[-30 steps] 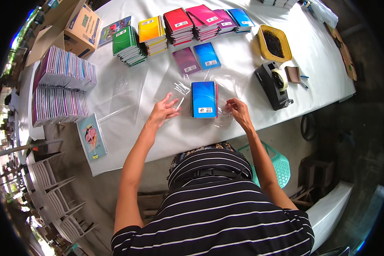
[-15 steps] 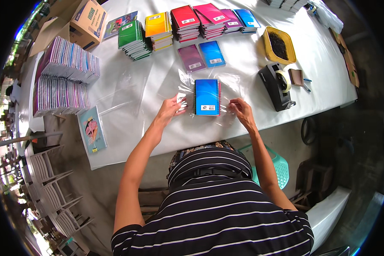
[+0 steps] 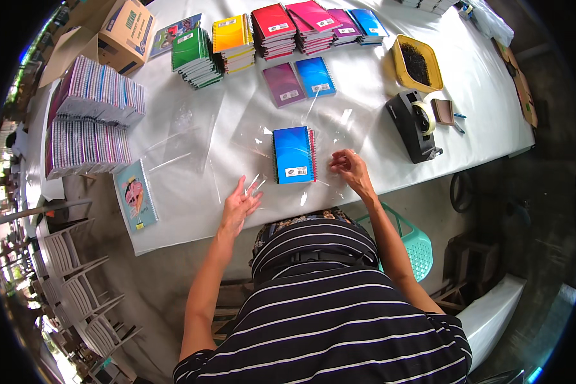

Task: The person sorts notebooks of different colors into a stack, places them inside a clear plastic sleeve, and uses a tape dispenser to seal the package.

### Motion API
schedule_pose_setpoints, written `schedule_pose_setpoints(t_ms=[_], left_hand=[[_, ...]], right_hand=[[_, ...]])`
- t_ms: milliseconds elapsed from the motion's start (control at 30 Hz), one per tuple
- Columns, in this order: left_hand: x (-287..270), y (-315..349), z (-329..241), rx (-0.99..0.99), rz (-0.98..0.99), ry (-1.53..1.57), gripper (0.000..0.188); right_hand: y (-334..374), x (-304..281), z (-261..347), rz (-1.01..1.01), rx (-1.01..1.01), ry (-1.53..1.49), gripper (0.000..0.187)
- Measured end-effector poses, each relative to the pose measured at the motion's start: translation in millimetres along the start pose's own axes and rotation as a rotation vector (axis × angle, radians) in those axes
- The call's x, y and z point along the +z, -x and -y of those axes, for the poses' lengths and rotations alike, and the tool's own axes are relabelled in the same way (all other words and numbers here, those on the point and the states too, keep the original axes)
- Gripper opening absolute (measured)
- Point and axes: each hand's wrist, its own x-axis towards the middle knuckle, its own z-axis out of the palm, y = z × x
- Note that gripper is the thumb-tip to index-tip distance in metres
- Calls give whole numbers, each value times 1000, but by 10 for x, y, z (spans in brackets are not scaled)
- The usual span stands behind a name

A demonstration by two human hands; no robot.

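Pinching the clear sleeve (image 3: 339, 137) with our right hand (image 3: 349, 168) at 3 o'clock of the blue notebook (image 3: 294, 154), mid-bench (image 3: 192, 185); our left hand (image 3: 238, 205) lies open at 7, flattening the plastic edge.

A blue spiral notebook (image 3: 294, 154) lies flat on the white counter (image 3: 192, 192) inside a clear plastic sleeve (image 3: 329, 131). The right hand (image 3: 348, 168) pinches the sleeve's edge just beside the notebook; the left hand (image 3: 239, 205) rests open on the counter, fingertips at a crinkled bit of plastic. A black tape dispenser (image 3: 415, 124) stands to the right.
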Motion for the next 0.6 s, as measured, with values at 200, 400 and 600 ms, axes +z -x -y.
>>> schedule_pose_setpoints(t_ms=[200, 400, 600], left_hand=[[-136, -282, -251, -114, 41, -206, 74], [287, -520, -734, 394, -456, -1054, 55], [557, -874, -510, -97, -82, -529, 48]], right_hand=[[-92, 120, 63, -137, -26, 194, 13], [-149, 309, 149, -116, -30, 40, 25], [-117, 264, 51, -57, 67, -79, 40]])
